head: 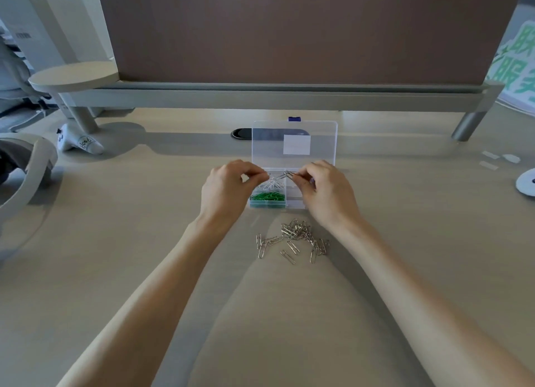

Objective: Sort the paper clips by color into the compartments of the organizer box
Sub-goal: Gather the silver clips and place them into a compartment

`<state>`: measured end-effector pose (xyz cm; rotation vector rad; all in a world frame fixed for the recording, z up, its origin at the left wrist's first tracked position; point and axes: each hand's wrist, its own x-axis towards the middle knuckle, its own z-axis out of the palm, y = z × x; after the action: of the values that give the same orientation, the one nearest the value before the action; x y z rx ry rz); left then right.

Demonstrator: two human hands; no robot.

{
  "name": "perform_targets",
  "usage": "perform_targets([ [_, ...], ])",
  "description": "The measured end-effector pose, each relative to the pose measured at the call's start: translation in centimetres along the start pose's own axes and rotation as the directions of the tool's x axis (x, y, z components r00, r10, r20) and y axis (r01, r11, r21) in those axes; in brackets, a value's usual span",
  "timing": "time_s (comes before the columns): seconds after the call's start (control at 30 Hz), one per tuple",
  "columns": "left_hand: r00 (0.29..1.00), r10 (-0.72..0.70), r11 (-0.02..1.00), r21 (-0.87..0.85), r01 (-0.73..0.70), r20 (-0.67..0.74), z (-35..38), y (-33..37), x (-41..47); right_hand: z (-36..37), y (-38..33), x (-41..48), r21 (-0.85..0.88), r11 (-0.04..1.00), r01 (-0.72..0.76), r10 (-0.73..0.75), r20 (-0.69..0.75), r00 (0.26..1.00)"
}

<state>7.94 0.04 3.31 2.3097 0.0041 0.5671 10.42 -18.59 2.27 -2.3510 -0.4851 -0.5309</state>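
Green paper clips (267,197) and white paper clips (270,185) are being held in the left compartments of the organizer box (295,205) | silver paper clip (288,173) is being pinched by right hand (324,192) | left hand (223,189) pinched, load cannot be told | silver pile (295,236) is being left unsorted, near

Right hand (324,195) is covering the organizer box (293,204) right compartments and part of the silver clip (287,173) it's pinching. Left hand (228,189) pinch is looking too small to tell contents. Green sign (518,65) is running off the right edge.

Under my fingers (254,170) green clips (267,197), between them white clips (270,184); behind them silver clips (292,239) on the beige counter (130,212).
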Motion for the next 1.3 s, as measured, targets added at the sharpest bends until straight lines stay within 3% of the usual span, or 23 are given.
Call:
perform_targets([
  [0.17,0.997,-0.063,0.984,0.173,0.053,0.051,2.1,-0.6,2.8,2.1,-0.1,3.4,-0.153,0.988,-0.009,0.014,0.034,0.999],
  [0.33,0.996,-0.078,0.979,0.191,0.068,0.046,2.9,-1.4,3.6,3.3,-0.1,5.2,-0.238,0.970,0.053,-0.028,0.106,0.994],
  [0.57,0.997,-0.032,0.993,0.114,0.024,0.071,0.6,-1.6,3.0,3.3,-0.4,5.8,-0.062,0.998,0.016,-0.007,0.143,0.990],
  [0.73,0.935,0.118,0.990,0.035,-0.137,0.333,-2.6,-0.1,0.7,0.6,-1.3,5.4,-0.027,0.998,0.061,-0.053,0.218,0.974],
  [0.9,0.807,0.028,0.986,0.117,-0.119,0.590,-4.8,0.4,-2.1,-3.5,-1.3,1.5,0.079,0.997,-0.023,-0.012,0.411,0.911],
  [0.97,0.803,-0.047,0.976,0.199,-0.090,0.595,-4.7,0.2,-3.2,-4.2,-1.0,-0.6,0.031,0.998,-0.057,0.031,0.539,0.842],
  [1.07,0.849,-0.154,0.915,0.398,-0.071,0.506,-4.0,0.2,-4.9,-4.7,-0.9,-3.0,-0.056,0.998,-0.026,0.056,0.649,0.759],
  [1.13,0.865,-0.150,0.902,0.424,-0.079,0.480,-3.6,0.3,-5.5,-5.0,-1.0,-4.1,-0.103,0.994,-0.028,0.088,0.641,0.763],
  [1.3,0.844,-0.083,0.949,0.301,-0.096,0.531,-3.9,-0.2,-5.9,-5.2,-1.0,-6.0,-0.133,0.988,-0.072,0.139,0.613,0.777],
])
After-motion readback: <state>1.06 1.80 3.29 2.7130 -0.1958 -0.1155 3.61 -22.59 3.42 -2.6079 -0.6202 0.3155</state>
